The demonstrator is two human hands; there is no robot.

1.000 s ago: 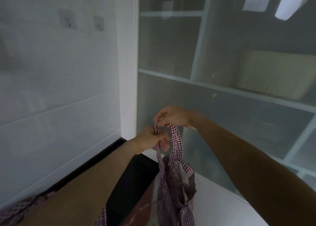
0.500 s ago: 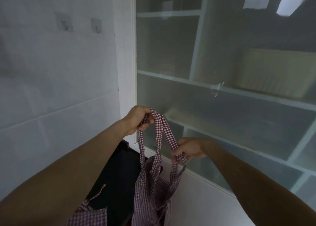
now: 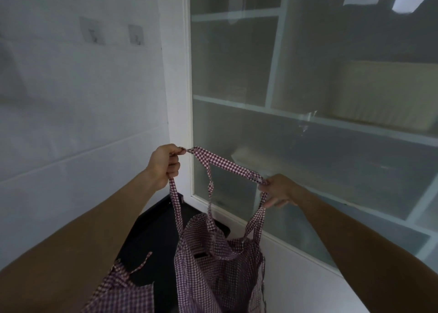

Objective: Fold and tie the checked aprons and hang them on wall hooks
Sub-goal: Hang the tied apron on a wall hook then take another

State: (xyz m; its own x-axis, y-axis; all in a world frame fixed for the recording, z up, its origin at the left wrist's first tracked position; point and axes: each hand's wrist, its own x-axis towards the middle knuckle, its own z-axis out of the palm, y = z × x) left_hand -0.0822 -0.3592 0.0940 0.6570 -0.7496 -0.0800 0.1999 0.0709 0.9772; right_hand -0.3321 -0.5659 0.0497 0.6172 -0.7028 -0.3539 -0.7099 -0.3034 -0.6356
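A maroon-and-white checked apron (image 3: 218, 265) hangs in front of me by its neck strap (image 3: 225, 164). My left hand (image 3: 164, 164) pinches the strap's left end, raised near the white corner post. My right hand (image 3: 276, 190) grips the strap's right end, lower and to the right, so the strap is stretched between them. The apron's body droops below, bunched. A second checked apron (image 3: 123, 293) lies at the bottom left. Two clear adhesive wall hooks (image 3: 92, 31) (image 3: 136, 35) sit high on the white wall, upper left, both bare.
A black surface (image 3: 151, 239) lies below in the corner under the aprons. A frosted glass cabinet front (image 3: 308, 99) with white frames fills the right. The white tiled wall (image 3: 71, 123) takes up the left side.
My hands have drawn apart: the left stayed high by the corner post while the right slid out to the right, pulling the neck strap into a wide open loop.
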